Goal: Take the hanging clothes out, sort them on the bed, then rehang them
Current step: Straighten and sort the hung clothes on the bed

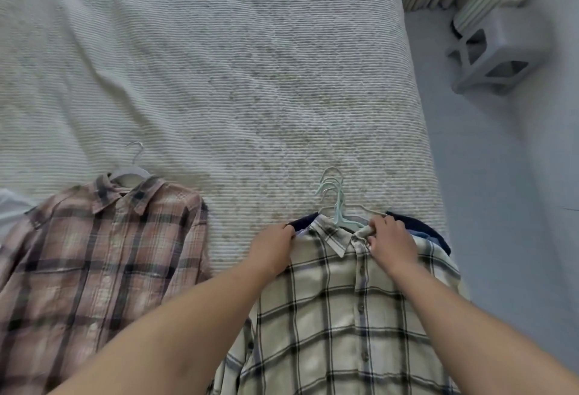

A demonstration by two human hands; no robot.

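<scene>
Both hands grip the cream shirt [338, 316] at lower right: left hand [275, 249] its shoulder, right hand [390, 242] its collar. Hanger hooks [332, 194] point up-frame, just above the right hand.

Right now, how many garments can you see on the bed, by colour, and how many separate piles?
Pink plaid shirt: 1, alone on its hanger
Cream plaid shirt: 1, top of the pile, gripped by left hand and right hand
Dark navy garment: at least 1, edges only
Light blue garment: 1, a sliver
Total: at least 4 garments, 2 piles
</scene>
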